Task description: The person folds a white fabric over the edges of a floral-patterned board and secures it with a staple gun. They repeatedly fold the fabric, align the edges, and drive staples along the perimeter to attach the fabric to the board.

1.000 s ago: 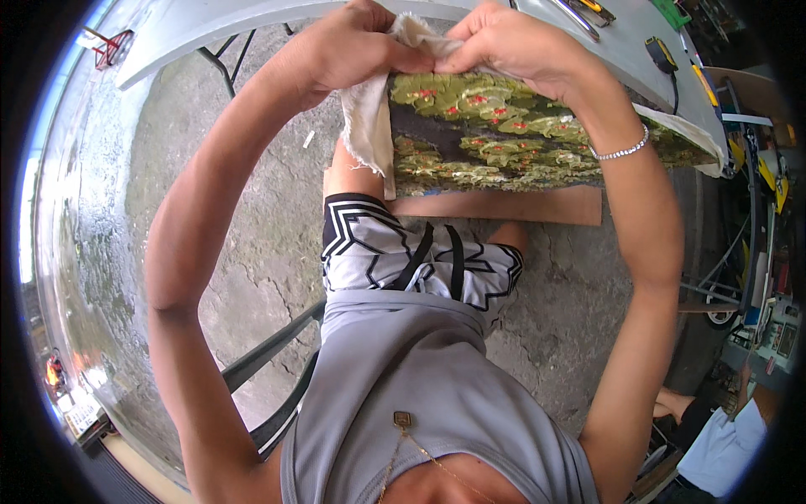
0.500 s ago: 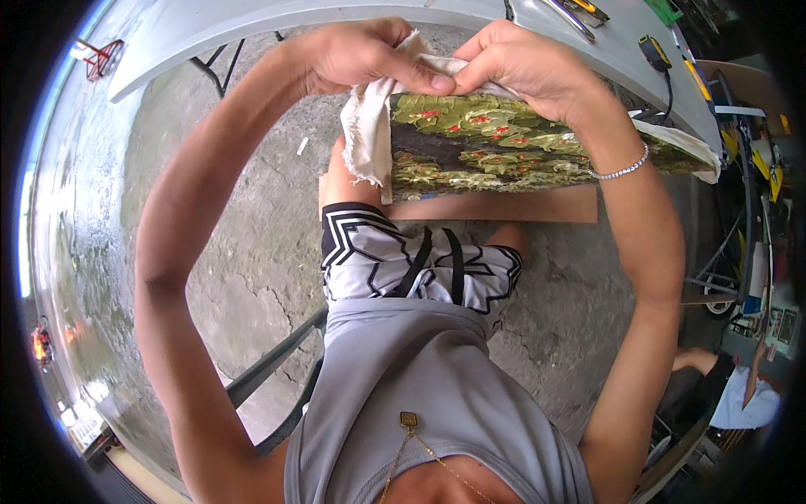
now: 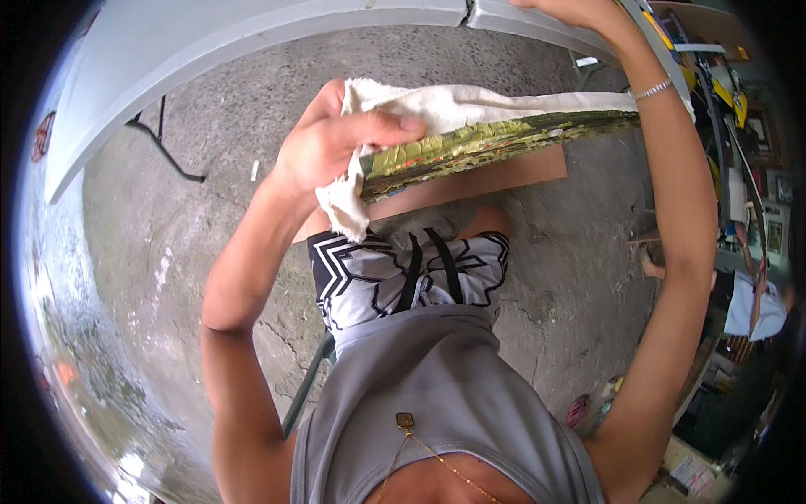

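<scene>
A canvas painting [image 3: 504, 139] in thick green paint with red dabs is tilted so its face shows as a narrow strip. Its loose off-white canvas margin [image 3: 470, 102] runs along the far edge and hangs frayed at the left corner. My left hand [image 3: 323, 143] is closed on that left corner, thumb pressed on top of the margin. At the upper edge of the view, my right hand [image 3: 579, 8] is off the painting and over the table [image 3: 277, 18]; its fingers are mostly cut off, so what they touch is hidden.
Beneath the painting, a flat brown board [image 3: 504, 181] lies across my legs. The grey table curves along the far side. A chair's green arm [image 3: 309, 382] is at my left. At the far right, another person in a white top [image 3: 751, 309] sits among stored items.
My right hand has let go of the canvas margin and moved up and right to the table. My left hand has lowered and shifted left, and the painting's face has tipped flatter.
</scene>
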